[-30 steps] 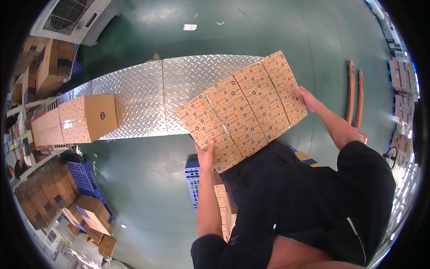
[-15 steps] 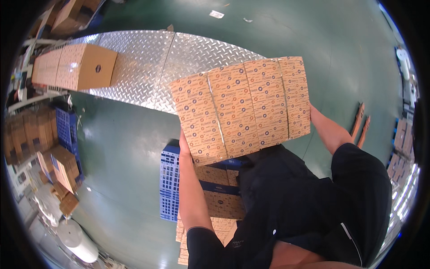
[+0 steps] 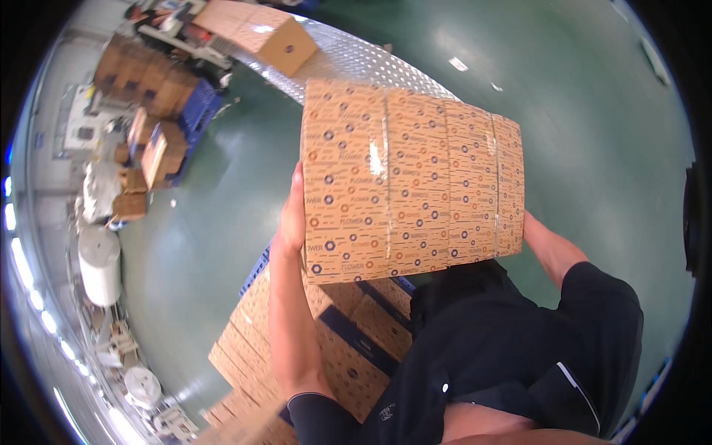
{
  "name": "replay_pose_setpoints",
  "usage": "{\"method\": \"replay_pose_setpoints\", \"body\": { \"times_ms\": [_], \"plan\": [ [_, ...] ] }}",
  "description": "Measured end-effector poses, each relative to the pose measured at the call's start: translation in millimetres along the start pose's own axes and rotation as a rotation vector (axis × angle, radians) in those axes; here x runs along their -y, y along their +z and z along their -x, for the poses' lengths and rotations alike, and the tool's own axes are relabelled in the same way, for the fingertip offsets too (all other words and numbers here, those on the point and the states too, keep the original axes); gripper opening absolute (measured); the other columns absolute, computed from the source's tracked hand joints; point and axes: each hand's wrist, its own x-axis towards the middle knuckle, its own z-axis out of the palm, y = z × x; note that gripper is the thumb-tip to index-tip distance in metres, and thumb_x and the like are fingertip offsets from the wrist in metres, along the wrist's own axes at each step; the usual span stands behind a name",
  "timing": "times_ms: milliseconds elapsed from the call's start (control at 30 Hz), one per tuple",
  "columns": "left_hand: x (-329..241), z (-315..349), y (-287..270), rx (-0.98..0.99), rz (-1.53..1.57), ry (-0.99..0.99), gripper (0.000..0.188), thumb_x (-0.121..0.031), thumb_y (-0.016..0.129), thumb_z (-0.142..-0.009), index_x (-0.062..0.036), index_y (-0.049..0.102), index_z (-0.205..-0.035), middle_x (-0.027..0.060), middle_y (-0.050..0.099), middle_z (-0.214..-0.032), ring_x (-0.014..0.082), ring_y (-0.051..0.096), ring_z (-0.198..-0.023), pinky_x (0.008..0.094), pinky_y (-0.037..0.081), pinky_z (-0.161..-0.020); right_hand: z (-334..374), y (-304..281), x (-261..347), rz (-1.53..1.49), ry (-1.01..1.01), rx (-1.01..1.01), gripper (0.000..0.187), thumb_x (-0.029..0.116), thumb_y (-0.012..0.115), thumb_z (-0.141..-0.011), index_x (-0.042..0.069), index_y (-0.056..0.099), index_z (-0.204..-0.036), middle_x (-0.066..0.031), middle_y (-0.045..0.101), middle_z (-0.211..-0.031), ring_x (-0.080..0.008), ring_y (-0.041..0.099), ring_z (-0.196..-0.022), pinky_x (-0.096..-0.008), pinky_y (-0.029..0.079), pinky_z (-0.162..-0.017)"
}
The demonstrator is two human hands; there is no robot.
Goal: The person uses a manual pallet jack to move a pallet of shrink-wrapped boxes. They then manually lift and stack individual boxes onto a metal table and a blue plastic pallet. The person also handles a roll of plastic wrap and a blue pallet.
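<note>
In front of my body I hold a large cardboard box (image 3: 415,185), tan with a printed pattern of small blue and orange hexagons. Two shiny bands run across its top face. My left hand (image 3: 294,216) presses against its left side, fingers partly visible along the edge. At the lower right side is my right hand (image 3: 531,227), its fingers hidden behind the box. Below my left forearm, similar patterned boxes (image 3: 256,311) are stacked, with a blue pallet (image 3: 256,271) partly showing beside them.
A diamond-plate metal surface (image 3: 348,55) runs behind the held box, with a patterned box (image 3: 285,46) on its far left part. More cartons (image 3: 144,74) stand by a blue pallet (image 3: 199,107) at left. A large white roll (image 3: 100,271) stands nearer along that side.
My view and body have turned, so the metal surface and left-hand stacks shift rightward and up. The held box has come along, now more level, and more of the stacked boxes below shows.
</note>
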Motion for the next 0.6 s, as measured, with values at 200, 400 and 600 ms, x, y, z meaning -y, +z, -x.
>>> {"method": "replay_pose_setpoints", "body": {
  "times_ms": [200, 400, 600],
  "plan": [
    [-103, 64, 87, -0.192, -1.499, 0.589, 0.051, -0.026, 0.033, -0.102, -0.0018, 0.033, -0.147, 0.0235, 0.032, -0.152, 0.0317, 0.024, -0.145, 0.0377, 0.018, -0.12, -29, 61, 26, 0.043, -0.142, 0.241, 0.065, 0.057, 0.034, -0.1, 0.006, 0.045, -0.138, -0.0104, 0.058, -0.128, -0.0206, 0.059, -0.112, -0.0357, 0.051, -0.09],
    [-178, 122, 238, -0.354, -1.531, 0.495, 0.046, -0.024, 0.045, -0.098, -0.0026, 0.044, -0.139, 0.022, 0.062, -0.121, 0.0359, 0.064, -0.106, 0.0457, 0.05, -0.093, -65, 71, 53, 0.085, -0.201, 0.47, 0.063, 0.056, 0.034, -0.101, 0.006, 0.046, -0.137, -0.0098, 0.059, -0.127, -0.02, 0.06, -0.11, -0.0351, 0.051, -0.089],
    [-191, 125, 327, -0.296, -1.168, 0.455, 0.057, -0.043, 0.044, -0.1, -0.0035, 0.042, -0.141, 0.0178, 0.062, -0.122, 0.0316, 0.064, -0.106, 0.0429, 0.049, -0.095, -80, 59, 118, 0.116, -0.319, 0.711, 0.061, 0.055, 0.033, -0.101, 0.006, 0.047, -0.136, -0.0092, 0.059, -0.125, -0.0194, 0.06, -0.108, -0.0344, 0.052, -0.088]
  ]
}}
